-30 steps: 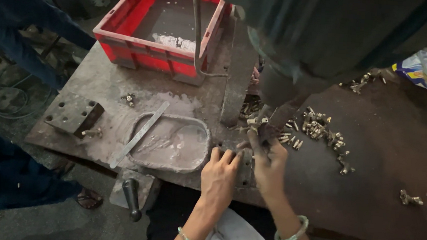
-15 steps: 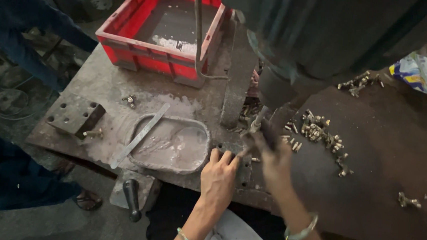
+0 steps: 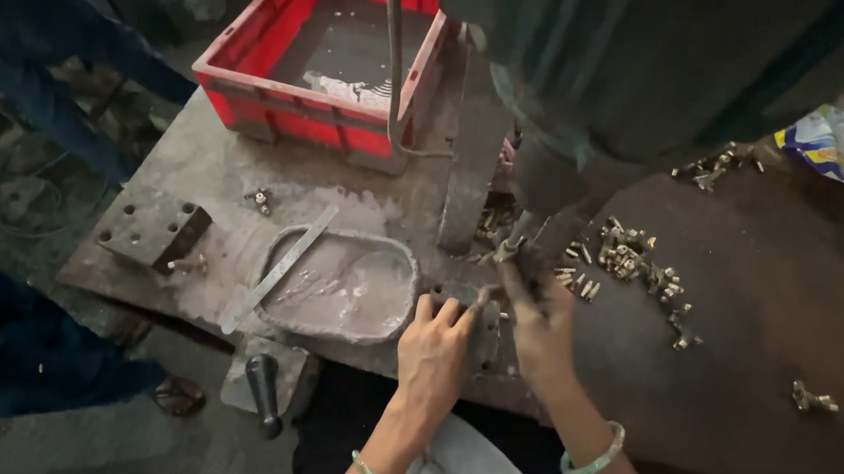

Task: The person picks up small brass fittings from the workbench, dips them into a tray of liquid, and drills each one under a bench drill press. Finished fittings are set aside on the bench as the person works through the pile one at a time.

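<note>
My left hand (image 3: 437, 352) rests flat on the metal fixture at the bench's front edge, fingers together, pressing down beside a small brass part. My right hand (image 3: 541, 320) is just right of it, fingers pinched on a small brass fitting (image 3: 510, 247) under the dark green machine head (image 3: 630, 93). A pile of small brass fittings (image 3: 628, 261) lies on the bench right of my right hand. Both wrists wear pale green bangles.
A red plastic crate (image 3: 301, 120) stands at the bench's back left. A shallow grey metal tray (image 3: 344, 286) with a flat metal strip (image 3: 279, 269) lies left of my hands. A drilled steel block (image 3: 153, 228) sits far left. Another person's legs (image 3: 49, 43) stand at left.
My right hand has moved up from the bench front toward the machine spindle with a brass fitting. The left hand stays pressed on the fixture.
</note>
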